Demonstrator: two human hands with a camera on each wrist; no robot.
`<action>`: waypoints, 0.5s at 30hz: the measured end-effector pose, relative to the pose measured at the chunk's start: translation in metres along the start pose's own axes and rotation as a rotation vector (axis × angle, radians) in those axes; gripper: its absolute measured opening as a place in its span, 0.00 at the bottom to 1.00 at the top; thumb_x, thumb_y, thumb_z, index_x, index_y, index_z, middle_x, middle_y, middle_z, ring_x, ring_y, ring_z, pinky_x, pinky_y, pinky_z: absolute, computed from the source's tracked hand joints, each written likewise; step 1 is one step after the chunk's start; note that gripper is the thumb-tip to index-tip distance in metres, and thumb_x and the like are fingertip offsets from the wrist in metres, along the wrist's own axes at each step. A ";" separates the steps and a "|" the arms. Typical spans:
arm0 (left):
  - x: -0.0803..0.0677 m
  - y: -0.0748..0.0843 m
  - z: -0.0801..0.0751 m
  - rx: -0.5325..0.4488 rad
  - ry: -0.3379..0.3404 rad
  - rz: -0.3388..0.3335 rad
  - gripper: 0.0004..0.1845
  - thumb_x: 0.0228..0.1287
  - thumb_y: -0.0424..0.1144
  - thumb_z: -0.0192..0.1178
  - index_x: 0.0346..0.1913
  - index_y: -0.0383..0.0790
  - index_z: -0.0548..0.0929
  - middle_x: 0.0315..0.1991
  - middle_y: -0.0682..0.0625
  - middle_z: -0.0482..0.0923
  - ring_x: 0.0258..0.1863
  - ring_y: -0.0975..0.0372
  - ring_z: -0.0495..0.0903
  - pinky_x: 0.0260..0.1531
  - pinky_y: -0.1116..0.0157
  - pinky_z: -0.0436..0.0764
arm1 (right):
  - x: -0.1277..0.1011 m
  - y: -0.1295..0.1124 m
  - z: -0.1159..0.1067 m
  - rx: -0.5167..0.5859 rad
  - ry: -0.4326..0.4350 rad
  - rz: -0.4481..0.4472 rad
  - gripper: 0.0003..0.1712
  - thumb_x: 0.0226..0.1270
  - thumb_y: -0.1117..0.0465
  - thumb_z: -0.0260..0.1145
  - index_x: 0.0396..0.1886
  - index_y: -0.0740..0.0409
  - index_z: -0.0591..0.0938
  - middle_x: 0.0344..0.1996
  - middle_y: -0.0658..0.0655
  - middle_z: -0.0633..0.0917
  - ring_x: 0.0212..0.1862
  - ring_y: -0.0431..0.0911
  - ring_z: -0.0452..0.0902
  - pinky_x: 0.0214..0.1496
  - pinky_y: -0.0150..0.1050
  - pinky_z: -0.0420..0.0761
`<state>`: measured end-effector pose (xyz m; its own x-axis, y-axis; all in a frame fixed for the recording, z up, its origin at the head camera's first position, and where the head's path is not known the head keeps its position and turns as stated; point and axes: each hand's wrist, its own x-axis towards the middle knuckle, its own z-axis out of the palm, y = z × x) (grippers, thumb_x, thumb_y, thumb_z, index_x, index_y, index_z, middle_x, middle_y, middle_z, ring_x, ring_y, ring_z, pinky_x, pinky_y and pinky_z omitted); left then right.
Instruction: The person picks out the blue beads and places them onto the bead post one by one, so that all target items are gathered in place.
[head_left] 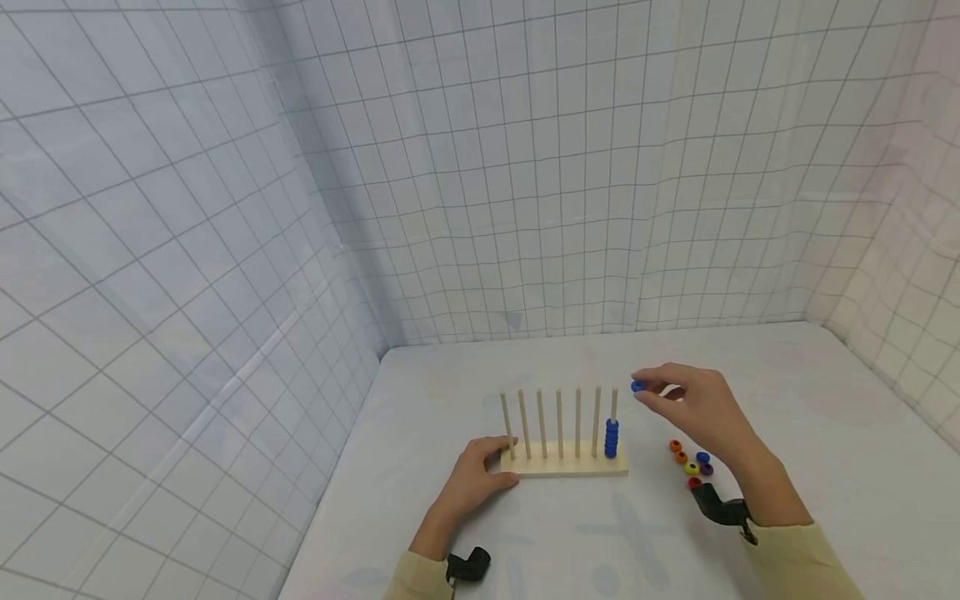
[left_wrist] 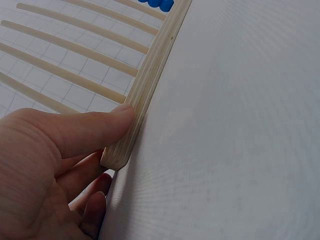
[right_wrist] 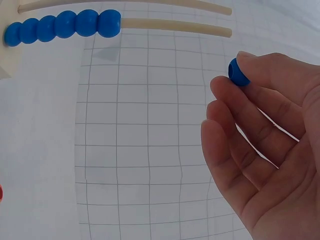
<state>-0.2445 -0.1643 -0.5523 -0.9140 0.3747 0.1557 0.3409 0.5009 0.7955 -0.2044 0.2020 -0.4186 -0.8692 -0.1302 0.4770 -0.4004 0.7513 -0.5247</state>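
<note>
In the head view, a pale wooden peg board is seen standing on the white tabletop, with seven thin upright dowels rising from a flat rectangular base. The rightmost peg carries a stack of blue beads. The board's left end is grasped by the left hand, thumb in front and fingers curled behind. A single blue bead is pinched in the fingertips of the right hand, in the air just right of the rightmost peg's tip and about level with it. Loose beads in orange, yellow, blue, purple and red lie on the tabletop near the right wrist.

In the left wrist view, the layered plywood edge of the base is shown, matte and square-cut, with the thumb pressed against its face. The board is judged stiff and light, so it is best steadied at its end.

In the right wrist view, the held bead is seen as round, smooth and glossy, gripped between thumb and fingertips. It is judged hard, very light and apt to slip or roll; it is best taken by its sides, with the bore left free. The stacked beads sit touching on their dowel.
</note>
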 end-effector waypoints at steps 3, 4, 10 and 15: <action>0.000 0.000 0.000 0.004 0.002 0.001 0.30 0.55 0.43 0.74 0.63 0.44 0.82 0.62 0.48 0.78 0.65 0.51 0.70 0.64 0.46 0.68 | 0.000 -0.002 -0.001 -0.001 0.003 -0.010 0.16 0.64 0.58 0.74 0.51 0.52 0.88 0.39 0.46 0.87 0.41 0.42 0.80 0.41 0.37 0.84; 0.000 0.000 0.000 0.008 0.003 0.001 0.29 0.55 0.43 0.75 0.62 0.44 0.82 0.61 0.48 0.78 0.65 0.50 0.70 0.64 0.46 0.68 | 0.000 -0.003 -0.001 0.000 0.004 -0.012 0.16 0.64 0.58 0.74 0.51 0.53 0.88 0.39 0.46 0.88 0.41 0.42 0.81 0.41 0.37 0.84; -0.001 0.000 0.000 0.027 0.007 0.019 0.29 0.55 0.43 0.75 0.62 0.44 0.82 0.61 0.47 0.78 0.63 0.49 0.71 0.63 0.45 0.69 | 0.001 -0.008 -0.002 0.029 0.008 -0.018 0.16 0.65 0.57 0.74 0.51 0.52 0.88 0.40 0.46 0.88 0.41 0.42 0.81 0.41 0.35 0.83; -0.001 0.000 0.000 0.036 0.009 0.024 0.29 0.56 0.44 0.74 0.62 0.45 0.82 0.61 0.48 0.79 0.63 0.50 0.71 0.63 0.46 0.69 | 0.002 -0.011 0.000 0.042 0.005 -0.012 0.15 0.65 0.57 0.74 0.51 0.53 0.88 0.38 0.47 0.88 0.40 0.43 0.81 0.41 0.39 0.85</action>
<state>-0.2439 -0.1647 -0.5525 -0.9073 0.3799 0.1804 0.3707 0.5199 0.7696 -0.2015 0.1932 -0.4123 -0.8629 -0.1351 0.4869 -0.4225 0.7216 -0.5485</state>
